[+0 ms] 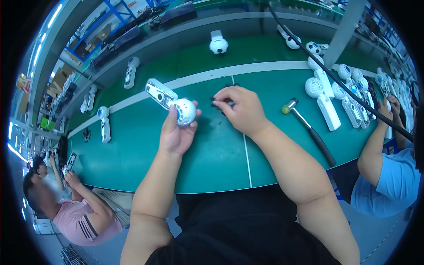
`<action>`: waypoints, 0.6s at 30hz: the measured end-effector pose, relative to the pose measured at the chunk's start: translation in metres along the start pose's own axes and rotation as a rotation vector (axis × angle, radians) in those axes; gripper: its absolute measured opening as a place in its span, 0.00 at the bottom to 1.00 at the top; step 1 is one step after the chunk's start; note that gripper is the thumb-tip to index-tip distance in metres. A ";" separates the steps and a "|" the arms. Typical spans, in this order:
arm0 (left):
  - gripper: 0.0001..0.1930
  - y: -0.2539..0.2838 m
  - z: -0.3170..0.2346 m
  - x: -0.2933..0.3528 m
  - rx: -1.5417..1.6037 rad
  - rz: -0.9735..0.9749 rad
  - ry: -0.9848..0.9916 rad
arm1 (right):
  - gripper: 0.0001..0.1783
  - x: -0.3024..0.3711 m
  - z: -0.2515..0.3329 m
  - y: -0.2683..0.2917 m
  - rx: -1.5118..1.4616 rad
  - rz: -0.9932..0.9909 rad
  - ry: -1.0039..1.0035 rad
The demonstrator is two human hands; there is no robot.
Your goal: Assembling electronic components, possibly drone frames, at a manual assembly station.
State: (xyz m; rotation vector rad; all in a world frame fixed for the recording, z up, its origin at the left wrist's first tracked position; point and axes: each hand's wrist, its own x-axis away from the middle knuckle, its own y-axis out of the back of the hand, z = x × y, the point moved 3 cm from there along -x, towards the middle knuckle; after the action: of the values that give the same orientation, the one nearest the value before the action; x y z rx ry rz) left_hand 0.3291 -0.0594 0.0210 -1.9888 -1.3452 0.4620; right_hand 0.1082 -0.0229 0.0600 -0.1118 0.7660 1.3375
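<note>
My left hand (177, 132) is wrapped round the ball-shaped head of a white device (186, 111). Its long handle (161, 92) points up and to the left, with its inside showing. A little to the right, my right hand (238, 106) is closed in a pinch over the table, and a small black part (213, 101) shows at its fingertips. The exact kind of that part is too small to make out. Both hands are above the green table (216, 154), apart from each other.
A hammer (309, 126) with a black grip lies to the right. Beyond it are several white ball-headed devices (327, 112). More stand at the far side (218, 44) and left (104, 126). A black cable (335, 79) crosses the upper right. Co-workers sit on both sides.
</note>
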 end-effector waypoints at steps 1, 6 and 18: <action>0.24 0.004 0.000 -0.001 -0.011 0.027 0.010 | 0.06 -0.001 0.011 0.002 0.071 -0.058 0.159; 0.24 -0.007 -0.003 -0.002 -0.126 0.109 -0.011 | 0.10 0.010 0.041 0.004 0.277 -0.136 0.530; 0.29 -0.016 -0.015 0.008 -0.506 0.280 -0.159 | 0.08 0.010 0.043 -0.018 -0.087 0.115 0.008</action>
State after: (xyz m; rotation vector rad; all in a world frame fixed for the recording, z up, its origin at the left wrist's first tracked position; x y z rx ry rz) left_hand 0.3308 -0.0531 0.0431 -2.6262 -1.3824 0.4445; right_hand 0.1430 0.0016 0.0804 -0.1444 0.7295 1.4809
